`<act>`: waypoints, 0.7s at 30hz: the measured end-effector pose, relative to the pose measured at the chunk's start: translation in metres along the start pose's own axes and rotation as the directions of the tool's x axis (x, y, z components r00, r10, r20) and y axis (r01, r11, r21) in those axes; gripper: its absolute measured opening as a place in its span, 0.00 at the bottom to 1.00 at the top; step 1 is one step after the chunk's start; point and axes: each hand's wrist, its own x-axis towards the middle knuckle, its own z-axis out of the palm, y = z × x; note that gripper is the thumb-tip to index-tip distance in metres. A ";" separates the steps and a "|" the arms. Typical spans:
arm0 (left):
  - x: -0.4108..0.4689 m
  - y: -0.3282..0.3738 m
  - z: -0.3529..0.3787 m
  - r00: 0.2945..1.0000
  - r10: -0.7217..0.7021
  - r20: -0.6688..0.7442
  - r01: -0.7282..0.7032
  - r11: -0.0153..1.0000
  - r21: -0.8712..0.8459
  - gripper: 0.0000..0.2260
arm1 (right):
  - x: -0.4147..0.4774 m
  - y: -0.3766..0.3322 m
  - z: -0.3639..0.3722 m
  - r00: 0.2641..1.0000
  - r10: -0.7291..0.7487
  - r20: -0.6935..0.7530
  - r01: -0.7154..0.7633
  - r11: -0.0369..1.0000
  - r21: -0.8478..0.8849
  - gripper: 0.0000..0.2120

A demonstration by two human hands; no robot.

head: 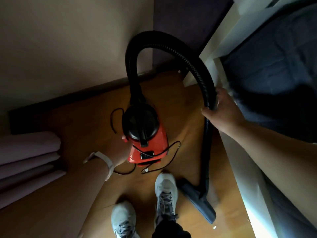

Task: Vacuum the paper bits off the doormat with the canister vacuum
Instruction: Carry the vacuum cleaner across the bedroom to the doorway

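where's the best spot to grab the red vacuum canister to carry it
Probably the black handle running lengthwise over the top of the canister, taken from above: the rounded body offers no other obvious grip. The left hand is right beside it; the right hand grips the hose.

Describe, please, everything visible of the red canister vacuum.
The canister vacuum has a red, plastic-looking body with a black domed top and handle. It sits on the wooden floor, thin black cord looped loosely around it. A black ribbed hose arches from it to the right hand, which grips it; the left hand is at its side.
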 end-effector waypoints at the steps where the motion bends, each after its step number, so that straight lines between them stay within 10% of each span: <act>1: 0.009 -0.002 0.003 1.000 -0.012 -0.010 0.011 1.000 -0.022 0.11 | 0.007 0.003 0.007 1.000 -0.021 -0.012 0.021 1.000 0.015 0.26; 9: 0.055 -0.012 0.024 0.980 -0.183 -0.072 0.160 0.955 -0.251 0.12 | 0.027 0.022 0.053 1.000 0.026 -0.012 -0.025 0.999 0.022 0.23; 21: 0.028 -0.003 -0.001 0.997 -0.054 -0.059 0.023 0.896 -0.444 0.09 | -0.003 0.010 0.067 0.999 -0.030 -0.018 0.032 0.987 0.155 0.10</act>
